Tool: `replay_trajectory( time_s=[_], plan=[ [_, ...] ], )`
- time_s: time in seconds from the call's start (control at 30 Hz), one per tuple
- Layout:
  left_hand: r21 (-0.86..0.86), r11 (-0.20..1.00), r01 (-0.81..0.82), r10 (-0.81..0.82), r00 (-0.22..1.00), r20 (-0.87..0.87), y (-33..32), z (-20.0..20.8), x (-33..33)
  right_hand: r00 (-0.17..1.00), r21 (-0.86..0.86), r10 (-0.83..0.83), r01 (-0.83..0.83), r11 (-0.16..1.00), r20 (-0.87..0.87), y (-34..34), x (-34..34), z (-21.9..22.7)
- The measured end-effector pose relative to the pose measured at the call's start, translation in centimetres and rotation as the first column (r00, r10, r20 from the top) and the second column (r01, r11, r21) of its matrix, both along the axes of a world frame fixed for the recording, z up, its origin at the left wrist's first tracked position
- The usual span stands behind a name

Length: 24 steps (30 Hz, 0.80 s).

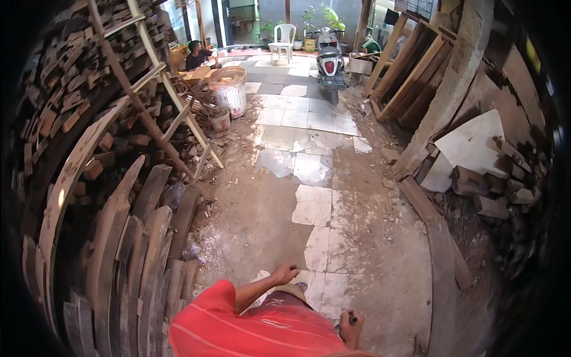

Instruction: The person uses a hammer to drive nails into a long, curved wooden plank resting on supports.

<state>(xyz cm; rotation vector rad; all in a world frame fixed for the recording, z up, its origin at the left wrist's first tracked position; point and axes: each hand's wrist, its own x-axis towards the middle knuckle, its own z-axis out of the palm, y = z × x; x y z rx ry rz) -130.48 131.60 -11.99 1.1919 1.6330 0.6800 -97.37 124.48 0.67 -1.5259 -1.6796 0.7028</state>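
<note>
My left hand is out in front of my red shirt, its fingers curled into a loose fist, and I see nothing in it. Lower and to the right, my right hand is closed around a dark cylindrical handle. The round end of that handle points up, and the rest of it is hidden by the hand and the shirt. Below my left hand, part of a foot in a sandal shows on the broken white floor tiles. Neither hand touches anything else around me.
Stacked timber and a leaning wooden ladder line the left. Large buckets stand beyond. A scooter and a white plastic chair are ahead. Wooden frames and planks edge the right. A person sits far left.
</note>
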Motion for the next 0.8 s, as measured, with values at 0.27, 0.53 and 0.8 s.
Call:
replay_trajectory(
  time_s=[0.27, 0.53, 0.8],
  plan=[
    [0.094, 0.995, 0.028, -0.041, 0.990, 0.132, -11.5, 2.4, 2.5, 0.992, -0.217, 0.025, -0.053, 0.975, -0.127, -8.3, -1.8, -0.8],
    [0.116, 0.993, -0.010, -0.008, 0.989, 0.149, -13.3, 2.7, 0.3, 0.990, -0.219, 0.124, -0.135, 0.966, -0.065, -13.1, -1.6, -4.8],
    [0.095, 0.995, -0.014, -0.008, 0.972, 0.234, -14.4, 4.2, -6.2, 0.994, -0.223, 0.089, -0.074, 0.972, 0.059, -13.6, -8.6, -3.8]
  ],
)
